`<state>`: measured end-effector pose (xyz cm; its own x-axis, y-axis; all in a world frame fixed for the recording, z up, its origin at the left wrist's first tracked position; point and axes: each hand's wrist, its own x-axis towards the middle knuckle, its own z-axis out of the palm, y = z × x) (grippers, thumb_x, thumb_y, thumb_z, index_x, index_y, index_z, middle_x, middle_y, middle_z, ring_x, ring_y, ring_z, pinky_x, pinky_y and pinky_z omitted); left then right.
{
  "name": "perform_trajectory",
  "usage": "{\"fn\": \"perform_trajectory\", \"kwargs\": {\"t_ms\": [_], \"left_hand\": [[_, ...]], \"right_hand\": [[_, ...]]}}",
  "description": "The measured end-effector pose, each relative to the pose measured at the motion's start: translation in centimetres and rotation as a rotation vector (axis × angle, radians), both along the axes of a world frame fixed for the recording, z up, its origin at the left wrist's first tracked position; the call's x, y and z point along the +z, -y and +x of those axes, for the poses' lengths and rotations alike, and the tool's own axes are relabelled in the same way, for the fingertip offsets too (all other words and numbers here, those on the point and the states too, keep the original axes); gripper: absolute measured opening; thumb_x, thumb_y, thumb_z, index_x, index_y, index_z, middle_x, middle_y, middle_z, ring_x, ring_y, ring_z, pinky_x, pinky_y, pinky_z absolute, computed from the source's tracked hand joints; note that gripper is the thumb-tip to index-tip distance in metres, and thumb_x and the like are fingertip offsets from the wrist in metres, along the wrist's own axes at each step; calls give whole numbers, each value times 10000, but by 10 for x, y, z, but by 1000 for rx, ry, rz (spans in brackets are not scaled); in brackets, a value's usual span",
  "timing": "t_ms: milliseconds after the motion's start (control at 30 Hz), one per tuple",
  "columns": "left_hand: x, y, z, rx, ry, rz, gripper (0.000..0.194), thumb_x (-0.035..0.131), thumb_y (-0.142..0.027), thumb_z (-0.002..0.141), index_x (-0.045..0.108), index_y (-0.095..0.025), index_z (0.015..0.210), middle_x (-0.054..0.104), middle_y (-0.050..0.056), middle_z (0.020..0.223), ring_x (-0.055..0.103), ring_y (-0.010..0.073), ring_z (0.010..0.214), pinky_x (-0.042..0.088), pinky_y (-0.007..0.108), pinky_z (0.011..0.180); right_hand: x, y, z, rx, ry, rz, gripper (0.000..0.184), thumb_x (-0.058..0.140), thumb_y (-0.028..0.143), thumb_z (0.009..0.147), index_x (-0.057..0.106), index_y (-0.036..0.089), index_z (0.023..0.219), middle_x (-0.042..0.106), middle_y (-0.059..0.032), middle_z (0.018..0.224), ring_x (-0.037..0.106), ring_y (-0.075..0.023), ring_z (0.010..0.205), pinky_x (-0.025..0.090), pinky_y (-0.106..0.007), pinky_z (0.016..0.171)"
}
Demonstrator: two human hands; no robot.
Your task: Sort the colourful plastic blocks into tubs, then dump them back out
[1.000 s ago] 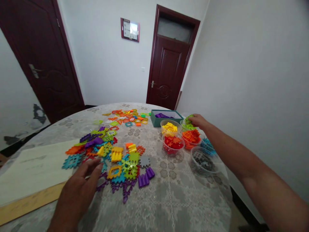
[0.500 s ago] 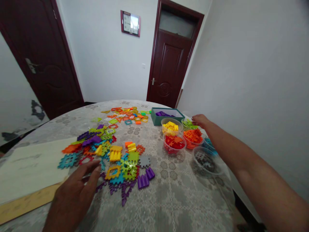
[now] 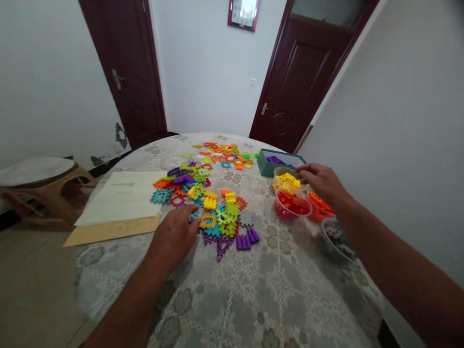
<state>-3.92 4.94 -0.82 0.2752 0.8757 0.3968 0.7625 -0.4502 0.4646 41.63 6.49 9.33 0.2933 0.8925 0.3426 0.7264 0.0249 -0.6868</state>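
My left hand [image 3: 179, 229] rests at the near left side of a mixed pile of plastic building pieces, thumb apart from the bent fingers and nothing seen held. Around its fingertips are a yellow square frame piece [image 3: 208, 222], blue toothed pieces and purple triangle pieces [image 3: 224, 247]. My right hand [image 3: 321, 179] hovers by the right rim of a clear bowl of yellow pieces [image 3: 287, 181], its fingers loosely stretched and apparently bare. Nearby stand a bowl of red pieces [image 3: 292, 205] and a bowl of orange pieces [image 3: 319, 203]. My right hand and forearm hide the green and blue bowls.
A teal box [image 3: 266, 166] with purple pieces stands behind the bowls. A bowl of grey pieces [image 3: 339, 237] is near the right edge. More colourful pieces [image 3: 224, 155] lie at the back. Paper [image 3: 118, 198] lies left, and a stool [image 3: 47, 188] stands beyond the table.
My right hand released green pieces into their bowl, then came back towards the yellow bowl. My left hand stayed by the pile. The view has turned left and down.
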Motion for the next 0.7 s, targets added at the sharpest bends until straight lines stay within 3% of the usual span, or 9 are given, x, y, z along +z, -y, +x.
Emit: {"fn": "perform_trajectory", "kwargs": {"t_ms": [67,167,267,467,600,700], "left_hand": [[-2,2,2,-37,-44,-38,379,508,-319,971,678,-161,1271,737,154,1267,664,300,1218,499,470,1108],[-3,4,3,-90,-62,-74,374,537,-285,970,670,-184,1304,724,141,1301,647,294,1240,482,472,1124],[-2,5,4,-139,-58,-103,369,574,-263,957,676,-188,1304,727,142,1283,653,297,1224,485,475,1113],[0,7,9,-187,-129,-98,409,610,-213,941,650,-171,1346,716,156,1311,641,308,1248,485,477,1111],[1,10,13,-224,-143,-40,360,587,-239,978,655,-170,1324,711,151,1331,630,307,1271,478,485,1126],[3,13,15,-244,-146,-18,350,582,-242,987,652,-170,1322,708,146,1342,628,305,1275,479,484,1129]], "right_hand": [[-12,26,-49,219,157,-61,214,650,285,928,770,205,1086,770,-85,1005,704,-206,882,559,-321,803],[-36,63,-108,508,337,-244,314,672,324,948,718,258,1251,745,-90,1163,693,-217,918,539,-355,836],[-61,85,-140,572,437,-384,350,695,303,936,694,257,1283,718,-103,1193,675,-232,951,512,-360,856],[-86,94,-153,492,432,-405,393,702,359,941,661,234,1311,622,-116,1197,626,-244,1008,485,-363,904],[-91,93,-151,539,328,-391,362,733,354,913,672,241,1251,592,-84,1181,610,-220,1003,482,-348,900],[-92,93,-147,592,308,-377,304,748,243,859,674,234,1153,613,-68,1132,604,-207,958,474,-338,850]]}}
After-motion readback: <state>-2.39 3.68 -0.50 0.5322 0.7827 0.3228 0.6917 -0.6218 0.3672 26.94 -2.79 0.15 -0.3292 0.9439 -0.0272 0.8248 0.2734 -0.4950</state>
